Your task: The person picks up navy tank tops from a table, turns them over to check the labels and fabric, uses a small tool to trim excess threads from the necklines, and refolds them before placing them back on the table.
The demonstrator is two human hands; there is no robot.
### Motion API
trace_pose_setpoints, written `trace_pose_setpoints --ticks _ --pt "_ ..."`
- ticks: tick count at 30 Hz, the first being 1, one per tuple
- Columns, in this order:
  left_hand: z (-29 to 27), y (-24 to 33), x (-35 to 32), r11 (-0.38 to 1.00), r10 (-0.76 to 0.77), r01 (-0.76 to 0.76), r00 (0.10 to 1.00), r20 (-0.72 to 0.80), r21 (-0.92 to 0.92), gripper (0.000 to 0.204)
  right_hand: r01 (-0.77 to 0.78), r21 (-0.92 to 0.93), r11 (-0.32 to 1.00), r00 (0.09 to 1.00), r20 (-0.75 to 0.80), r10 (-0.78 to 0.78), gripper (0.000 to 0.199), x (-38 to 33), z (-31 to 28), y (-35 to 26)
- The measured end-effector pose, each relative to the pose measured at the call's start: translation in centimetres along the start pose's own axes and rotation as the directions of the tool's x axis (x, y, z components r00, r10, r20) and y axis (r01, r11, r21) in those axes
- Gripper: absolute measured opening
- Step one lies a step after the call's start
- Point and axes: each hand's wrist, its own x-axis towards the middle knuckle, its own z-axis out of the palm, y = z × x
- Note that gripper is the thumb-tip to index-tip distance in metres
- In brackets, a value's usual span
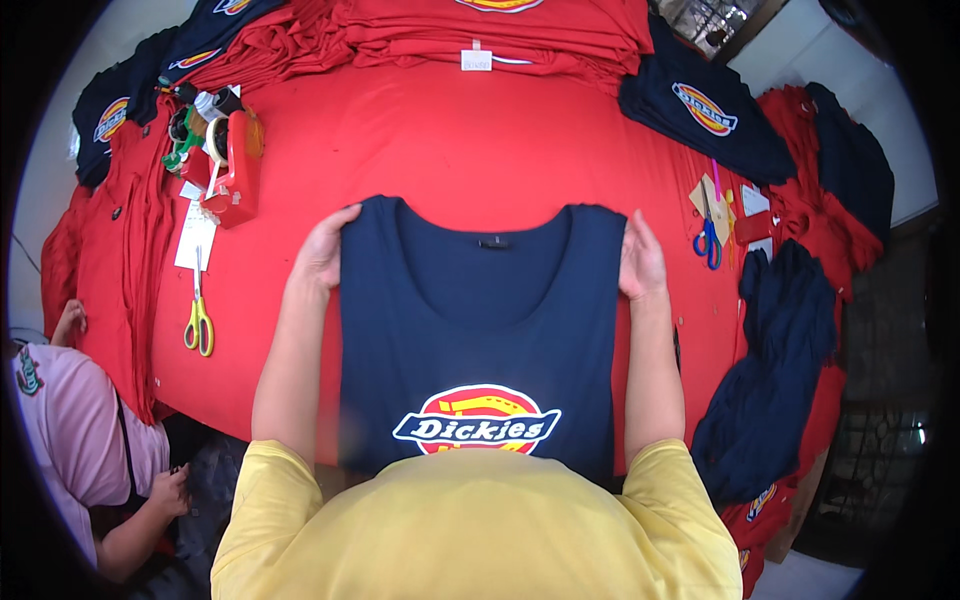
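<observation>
A navy scoop-neck top (480, 340) lies spread before me, its neckline toward the far side. It has a red and yellow oval print with a dark banner, and a small dark label inside the collar. Its lower part is hidden by my body in yellow. At the top's left shoulder edge, my left hand (322, 248) grips the fabric, fingertips partly tucked out of sight. My right hand (642, 256) is closed at the opposite shoulder edge, its fingers partly behind the cloth. No sleeves show on the top.
Red cloth (430, 140) covers the table. Yellow-handled scissors (199, 320) and a red tape dispenser (238, 165) lie left; blue-handled scissors (708, 235) lie right. Folded red garments (500, 40) are stacked far back, navy ones (705, 110) at right. A person in pink (90, 430) sits at left.
</observation>
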Motion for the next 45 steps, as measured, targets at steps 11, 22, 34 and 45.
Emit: trace_pose_setpoints --ticks 11,22,34,45 --pt "5.8 -4.1 -7.0 0.946 0.110 -0.110 0.994 0.020 0.306 0.034 -0.008 -0.638 0.770 0.967 -0.202 -0.158 0.032 -3.9 7.5 3.7" --pt "9.2 -19.7 -16.0 0.429 0.301 -0.755 0.637 0.709 0.496 0.087 0.384 -0.613 0.691 0.923 0.248 -0.294 0.093 -14.0 13.8 20.1" --pt "10.0 -19.4 -16.5 0.365 0.322 -0.771 0.631 0.706 0.522 0.087 0.402 -0.767 0.499 0.913 0.374 -0.161 0.099 -14.9 10.9 21.3" --pt "10.0 -10.6 -13.5 -0.074 0.198 -0.092 0.975 0.105 0.993 0.025 0.263 -0.036 0.964 0.963 0.067 -0.260 0.028 -10.8 8.9 14.4"
